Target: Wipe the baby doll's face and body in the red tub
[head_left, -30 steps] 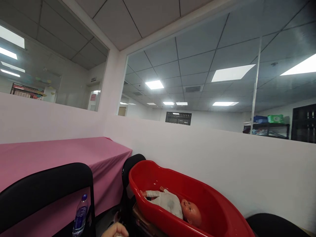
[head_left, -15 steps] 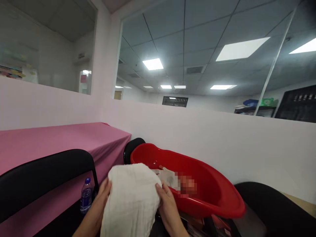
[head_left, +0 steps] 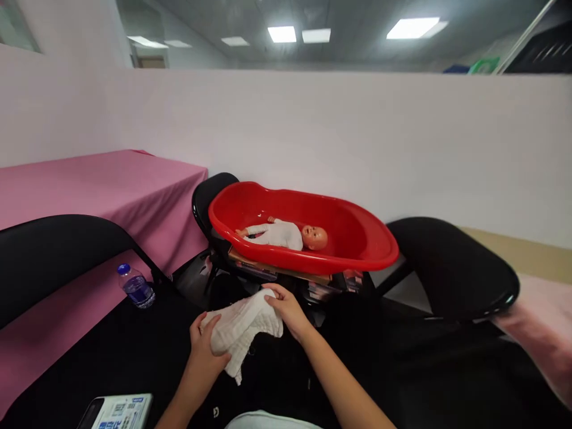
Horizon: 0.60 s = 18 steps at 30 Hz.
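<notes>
A white gauze cloth (head_left: pixel 239 328) hangs between my two hands, partly folded, its lower corner drooping. My left hand (head_left: pixel 204 351) grips its left end, thumb in front. At the upper right end, my right hand (head_left: pixel 286 307) pinches the cloth between thumb and fingers. Beyond them lies a baby doll (head_left: pixel 286 233) in a white outfit, on its back inside a red baby bathtub (head_left: pixel 370 229), head toward the right. Both hands are in front of the tub and apart from it.
Black chairs stand left (head_left: pixel 67 244) and right (head_left: pixel 447 262). A water bottle (head_left: pixel 136 287) rests on the left seat, near a phone-like device (head_left: pixel 120 412) at the bottom. Under the tub are stacked boxes (head_left: pixel 263 267). A pink-covered table (head_left: pixel 102 179) stands against the wall at left.
The view has tilted down. The cloth, spread upright before, is now lowered and bunched with its corner drooping. The doll shows in full, no longer partly covered by the cloth.
</notes>
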Motion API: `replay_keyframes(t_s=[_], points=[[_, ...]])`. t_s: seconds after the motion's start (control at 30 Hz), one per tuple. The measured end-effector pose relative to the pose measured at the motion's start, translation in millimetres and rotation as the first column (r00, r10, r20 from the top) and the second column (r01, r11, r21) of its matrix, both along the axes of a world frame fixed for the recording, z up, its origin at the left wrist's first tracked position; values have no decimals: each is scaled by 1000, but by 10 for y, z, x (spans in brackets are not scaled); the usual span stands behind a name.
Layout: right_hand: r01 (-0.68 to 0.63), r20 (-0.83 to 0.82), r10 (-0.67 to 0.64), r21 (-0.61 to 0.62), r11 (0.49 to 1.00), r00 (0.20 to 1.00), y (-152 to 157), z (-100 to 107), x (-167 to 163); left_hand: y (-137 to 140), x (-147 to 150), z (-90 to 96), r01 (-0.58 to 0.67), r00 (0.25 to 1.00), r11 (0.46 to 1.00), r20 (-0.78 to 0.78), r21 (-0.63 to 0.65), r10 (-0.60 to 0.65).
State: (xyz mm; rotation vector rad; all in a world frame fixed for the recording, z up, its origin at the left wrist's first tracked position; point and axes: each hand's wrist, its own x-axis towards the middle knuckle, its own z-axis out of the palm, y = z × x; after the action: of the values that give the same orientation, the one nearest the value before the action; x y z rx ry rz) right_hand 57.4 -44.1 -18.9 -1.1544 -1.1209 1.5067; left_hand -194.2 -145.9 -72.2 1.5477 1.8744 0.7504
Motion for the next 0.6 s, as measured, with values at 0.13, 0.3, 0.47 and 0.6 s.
replay_keyframes(t_s=[0.13,0.3,0.47,0.6], points=[[-157,159,138,108,982,977,-31,-14,179,-108,210,-41,66,996,994,-56,-87,-71],[-319,453,175,264,910,874,-174,-27,420,-89,8,-62,45,990,992,-131,-122,-61],[-320,599,46,359,877,799,-105,30,536,87,-126,57,2,994,1000,-110,20,1],[-246,621,-119,469,848,775,-33,182,659,364,-30,316,-39,998,979,-47,199,49]])
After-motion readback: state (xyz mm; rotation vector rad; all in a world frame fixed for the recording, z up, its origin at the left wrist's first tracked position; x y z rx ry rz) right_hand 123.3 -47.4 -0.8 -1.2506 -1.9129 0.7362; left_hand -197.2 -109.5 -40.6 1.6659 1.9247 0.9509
